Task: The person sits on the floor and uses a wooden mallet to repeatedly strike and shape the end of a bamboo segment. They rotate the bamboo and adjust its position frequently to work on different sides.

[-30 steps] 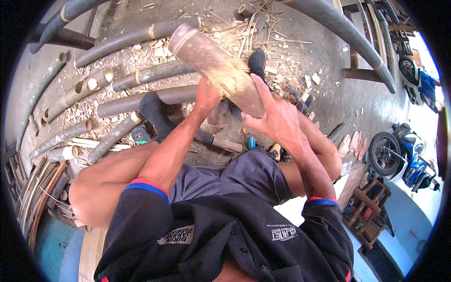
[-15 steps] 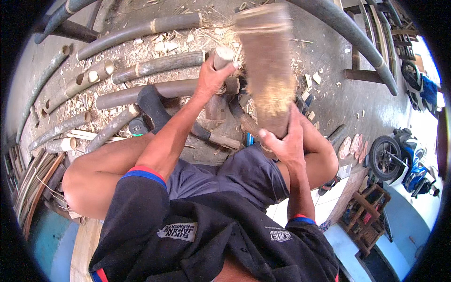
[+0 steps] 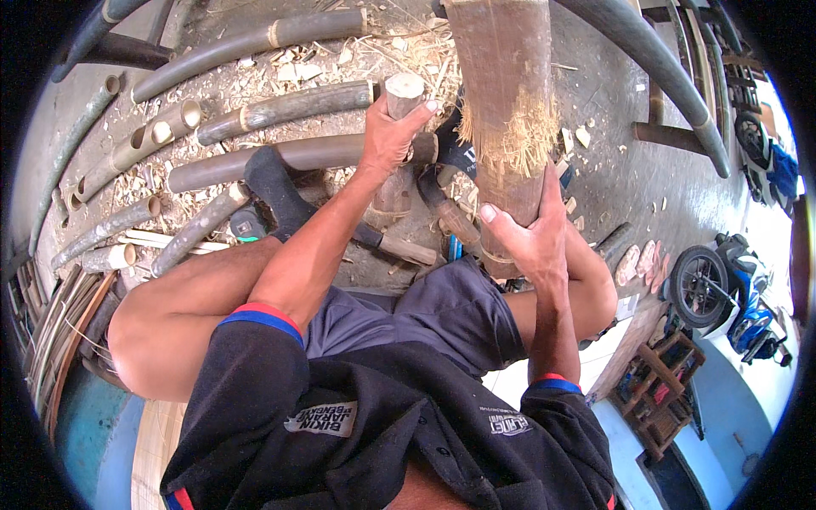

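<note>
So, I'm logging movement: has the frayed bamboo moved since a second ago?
Yes, rightward: the frayed bamboo was by the right end of the farthest floor pole; now it is well right of that end.

Pink sandals (image 3: 627, 265) lie on the floor (image 3: 614, 191) near a blue motorcycle (image 3: 748, 316).

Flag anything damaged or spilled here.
The thick brown piece in the right hand has a frayed band of pale fibres, unlike its smoother surface beyond. Pale chips litter the floor around the bamboo lengths.
</note>
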Demonstrator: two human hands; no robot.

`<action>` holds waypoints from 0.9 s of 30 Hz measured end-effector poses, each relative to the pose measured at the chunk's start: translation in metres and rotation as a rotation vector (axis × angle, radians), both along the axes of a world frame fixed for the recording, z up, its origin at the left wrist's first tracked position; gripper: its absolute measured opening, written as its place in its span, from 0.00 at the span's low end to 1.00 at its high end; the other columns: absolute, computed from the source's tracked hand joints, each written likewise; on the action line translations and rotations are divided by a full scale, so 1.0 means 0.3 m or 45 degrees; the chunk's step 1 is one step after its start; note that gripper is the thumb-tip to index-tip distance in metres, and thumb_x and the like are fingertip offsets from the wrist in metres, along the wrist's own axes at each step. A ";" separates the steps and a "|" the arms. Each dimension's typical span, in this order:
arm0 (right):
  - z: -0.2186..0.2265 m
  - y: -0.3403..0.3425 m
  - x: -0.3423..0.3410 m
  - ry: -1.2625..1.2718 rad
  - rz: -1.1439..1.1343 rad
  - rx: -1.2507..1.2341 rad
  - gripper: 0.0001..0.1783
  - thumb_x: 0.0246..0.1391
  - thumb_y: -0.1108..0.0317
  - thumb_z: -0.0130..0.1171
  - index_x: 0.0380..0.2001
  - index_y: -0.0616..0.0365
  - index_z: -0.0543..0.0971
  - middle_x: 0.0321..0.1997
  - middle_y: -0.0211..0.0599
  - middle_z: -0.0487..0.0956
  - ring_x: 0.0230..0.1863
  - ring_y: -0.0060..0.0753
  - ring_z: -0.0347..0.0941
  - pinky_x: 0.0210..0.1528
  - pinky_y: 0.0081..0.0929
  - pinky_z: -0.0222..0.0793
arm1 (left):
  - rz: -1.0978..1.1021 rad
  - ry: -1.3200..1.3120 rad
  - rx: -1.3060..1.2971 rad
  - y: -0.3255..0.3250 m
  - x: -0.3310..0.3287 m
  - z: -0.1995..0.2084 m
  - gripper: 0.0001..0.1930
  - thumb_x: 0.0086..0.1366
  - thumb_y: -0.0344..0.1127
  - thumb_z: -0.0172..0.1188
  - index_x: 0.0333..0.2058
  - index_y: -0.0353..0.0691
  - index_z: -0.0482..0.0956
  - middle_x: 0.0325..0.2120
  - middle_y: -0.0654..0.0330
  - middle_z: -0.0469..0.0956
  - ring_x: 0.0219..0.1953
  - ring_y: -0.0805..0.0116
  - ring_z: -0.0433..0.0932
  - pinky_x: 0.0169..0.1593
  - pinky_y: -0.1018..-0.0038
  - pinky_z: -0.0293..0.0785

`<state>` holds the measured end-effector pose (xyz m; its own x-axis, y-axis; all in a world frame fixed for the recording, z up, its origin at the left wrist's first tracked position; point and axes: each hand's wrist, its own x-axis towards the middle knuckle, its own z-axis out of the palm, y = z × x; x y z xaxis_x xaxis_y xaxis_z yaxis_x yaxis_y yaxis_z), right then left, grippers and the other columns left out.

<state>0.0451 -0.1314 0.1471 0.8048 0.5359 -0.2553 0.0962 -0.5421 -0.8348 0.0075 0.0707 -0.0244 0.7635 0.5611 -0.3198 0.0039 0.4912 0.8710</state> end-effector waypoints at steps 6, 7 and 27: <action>0.090 0.069 0.048 0.003 -0.001 -0.009 0.57 0.42 0.57 0.75 0.69 0.72 0.56 0.55 0.58 0.80 0.57 0.45 0.78 0.63 0.37 0.70 | -0.059 0.080 -0.107 0.021 -0.007 -0.013 0.20 0.59 0.37 0.75 0.46 0.36 0.81 0.37 0.65 0.83 0.37 0.78 0.78 0.42 0.77 0.76; 0.107 0.079 0.057 -0.042 0.022 0.005 0.57 0.42 0.57 0.75 0.69 0.72 0.57 0.55 0.58 0.80 0.57 0.45 0.79 0.62 0.37 0.71 | -0.048 0.066 -0.103 0.020 -0.006 -0.015 0.20 0.59 0.37 0.75 0.46 0.35 0.81 0.36 0.66 0.83 0.36 0.78 0.78 0.41 0.77 0.76; 0.100 0.139 0.149 -0.597 0.631 -0.566 0.53 0.44 0.44 0.71 0.71 0.48 0.61 0.44 0.60 0.82 0.44 0.61 0.82 0.48 0.49 0.78 | -0.121 -0.095 0.282 -0.012 -0.061 -0.032 0.18 0.59 0.28 0.71 0.48 0.34 0.81 0.42 0.63 0.84 0.44 0.76 0.80 0.50 0.72 0.77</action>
<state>0.0898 -0.0899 0.1772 0.5771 0.7856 -0.2234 0.6979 -0.6164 -0.3648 -0.0108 0.0670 -0.0340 0.8329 0.5359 -0.1381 -0.0273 0.2890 0.9570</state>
